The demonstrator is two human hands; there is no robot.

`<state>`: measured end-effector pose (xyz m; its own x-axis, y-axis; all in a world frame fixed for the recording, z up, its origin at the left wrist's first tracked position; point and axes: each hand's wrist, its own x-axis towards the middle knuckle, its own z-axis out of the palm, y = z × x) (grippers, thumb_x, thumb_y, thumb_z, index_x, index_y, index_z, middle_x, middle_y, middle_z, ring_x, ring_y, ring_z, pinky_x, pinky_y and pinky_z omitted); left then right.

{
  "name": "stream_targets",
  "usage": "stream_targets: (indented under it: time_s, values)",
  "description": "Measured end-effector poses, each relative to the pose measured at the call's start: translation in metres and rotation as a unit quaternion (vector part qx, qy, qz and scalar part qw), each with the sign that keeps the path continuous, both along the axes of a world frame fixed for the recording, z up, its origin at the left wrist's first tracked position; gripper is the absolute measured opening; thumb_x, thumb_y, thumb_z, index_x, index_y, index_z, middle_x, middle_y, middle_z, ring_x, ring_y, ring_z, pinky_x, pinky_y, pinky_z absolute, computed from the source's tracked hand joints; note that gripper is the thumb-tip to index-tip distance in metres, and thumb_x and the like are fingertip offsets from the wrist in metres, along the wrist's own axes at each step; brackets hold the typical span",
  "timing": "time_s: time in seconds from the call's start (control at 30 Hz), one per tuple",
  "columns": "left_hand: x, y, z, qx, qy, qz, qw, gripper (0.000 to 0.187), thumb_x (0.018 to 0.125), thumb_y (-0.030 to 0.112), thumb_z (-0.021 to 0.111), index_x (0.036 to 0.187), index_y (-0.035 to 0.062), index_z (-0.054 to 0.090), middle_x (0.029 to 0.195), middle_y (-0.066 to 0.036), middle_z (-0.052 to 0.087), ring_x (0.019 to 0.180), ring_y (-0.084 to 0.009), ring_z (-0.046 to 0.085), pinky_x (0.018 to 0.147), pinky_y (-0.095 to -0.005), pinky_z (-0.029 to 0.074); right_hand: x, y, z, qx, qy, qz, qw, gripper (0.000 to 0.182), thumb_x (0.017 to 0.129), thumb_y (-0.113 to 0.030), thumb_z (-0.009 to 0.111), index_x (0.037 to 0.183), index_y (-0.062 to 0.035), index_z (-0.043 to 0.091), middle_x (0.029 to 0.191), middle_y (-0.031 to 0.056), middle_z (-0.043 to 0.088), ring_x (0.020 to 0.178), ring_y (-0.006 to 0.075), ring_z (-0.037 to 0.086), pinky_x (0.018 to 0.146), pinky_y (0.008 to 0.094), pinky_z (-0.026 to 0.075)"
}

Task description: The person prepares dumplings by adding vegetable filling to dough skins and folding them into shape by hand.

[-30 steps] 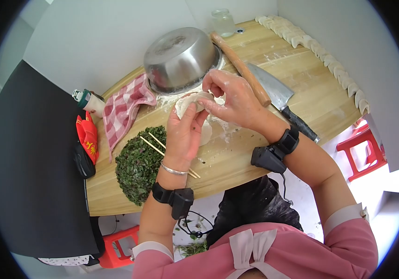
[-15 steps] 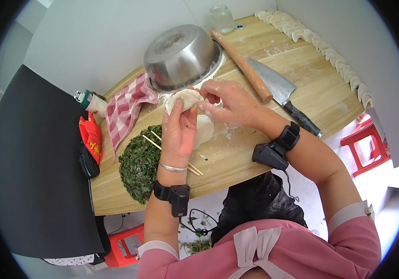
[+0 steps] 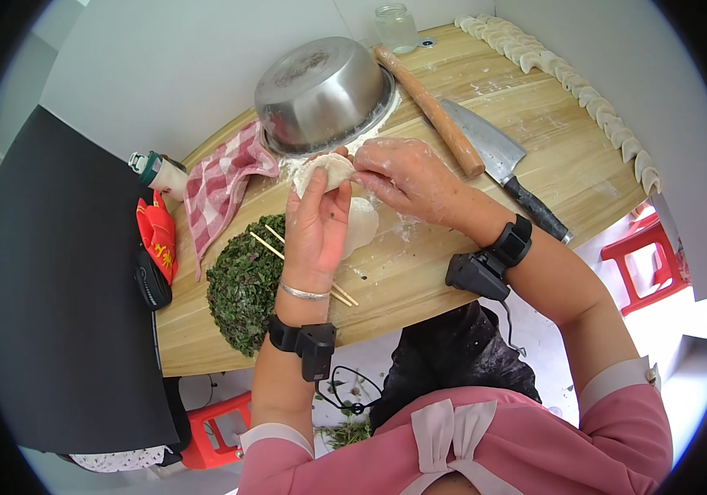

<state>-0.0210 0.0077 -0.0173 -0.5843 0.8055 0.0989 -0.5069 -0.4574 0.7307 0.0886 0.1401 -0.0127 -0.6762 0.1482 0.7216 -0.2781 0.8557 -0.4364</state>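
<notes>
A pale folded dumpling [image 3: 328,172] rests in the fingers of my left hand [image 3: 313,231], its thumb across the near side. My right hand [image 3: 403,175] pinches the dumpling's right edge between thumb and fingers. Beneath the hands, a round flat dough wrapper [image 3: 361,228] lies on the floury wooden table. To the left of my left wrist is a heap of chopped dark greens [image 3: 242,285]. A pair of chopsticks [image 3: 345,295] passes under that wrist, with the far ends over the greens.
An upturned steel bowl [image 3: 320,95] stands behind the hands, beside a checked cloth [image 3: 225,181]. Rolling pin [image 3: 429,107] and cleaver [image 3: 485,140] lie to the right. Finished dumplings [image 3: 596,107] line the far right edge. A glass jar [image 3: 395,29] and a bottle [image 3: 164,175] stand farther back.
My right fingers have drawn together on the dumpling's right edge; before, they were more spread and curled beside it. My left hand still holds the dumpling in nearly the same place.
</notes>
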Motion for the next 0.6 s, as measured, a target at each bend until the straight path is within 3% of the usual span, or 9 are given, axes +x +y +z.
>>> stream_targets:
  time_s: [0.07,0.2,0.27,0.37,0.47,0.6]
  values:
    - [-0.001,-0.001,-0.001,0.003,-0.005,-0.003,1.000,0.027,0.093,0.008,0.055,0.119,0.0051,0.052,0.118,-0.010,0.059,0.103,-0.0148,0.059,0.083,-0.0237,0.052,-0.002,0.002,-0.002,-0.005,0.049,0.042,0.998,0.012,0.084,-0.010,0.059,0.081,-0.0002,0.053,0.074,0.0144,0.052,0.072,0.0334,0.052,0.062,0.0406,0.041]
    - [-0.003,-0.002,-0.007,0.002,0.012,0.004,1.000,0.028,0.089,0.002,0.058,0.116,0.0051,0.052,0.108,-0.007,0.061,0.098,-0.0137,0.060,0.082,-0.0245,0.053,-0.001,0.001,0.000,-0.014,0.061,0.046,0.997,0.016,0.085,-0.012,0.059,0.078,-0.0004,0.051,0.072,0.0142,0.051,0.070,0.0337,0.051,0.062,0.0408,0.041]
    - [-0.003,-0.002,-0.007,-0.005,0.011,0.014,1.000,0.028,0.088,0.000,0.059,0.115,0.0049,0.052,0.105,-0.006,0.061,0.095,-0.0134,0.060,0.081,-0.0247,0.053,0.003,0.000,0.002,-0.020,-0.037,0.029,0.999,0.020,0.086,-0.016,0.059,0.076,-0.0010,0.049,0.069,0.0138,0.050,0.067,0.0343,0.050,0.060,0.0413,0.040]
    - [-0.002,-0.001,-0.006,-0.016,0.025,0.012,0.999,0.026,0.087,-0.002,0.059,0.112,0.0046,0.053,0.103,-0.005,0.061,0.092,-0.0130,0.061,0.080,-0.0249,0.054,0.008,-0.001,0.009,-0.034,-0.094,0.004,0.995,0.024,0.086,-0.024,0.060,0.077,-0.0029,0.052,0.066,0.0152,0.054,0.067,0.0364,0.055,0.061,0.0434,0.044]
    - [0.002,-0.001,-0.003,-0.034,0.045,0.024,0.998,0.026,0.087,-0.003,0.060,0.111,0.0047,0.053,0.102,-0.005,0.061,0.089,-0.0126,0.062,0.078,-0.0243,0.054,0.010,-0.001,0.011,-0.023,-0.104,-0.009,0.994,0.022,0.085,-0.022,0.059,0.077,-0.0027,0.052,0.067,0.0157,0.056,0.068,0.0370,0.056,0.061,0.0438,0.044]
    - [0.003,-0.002,-0.003,-0.030,0.058,0.032,0.997,0.026,0.085,-0.003,0.062,0.109,0.0047,0.053,0.101,-0.006,0.061,0.087,-0.0123,0.062,0.077,-0.0235,0.055,-0.001,0.001,-0.003,-0.018,-0.022,0.007,1.000,0.020,0.084,-0.015,0.060,0.077,-0.0005,0.049,0.067,0.0152,0.050,0.066,0.0356,0.051,0.059,0.0417,0.040]
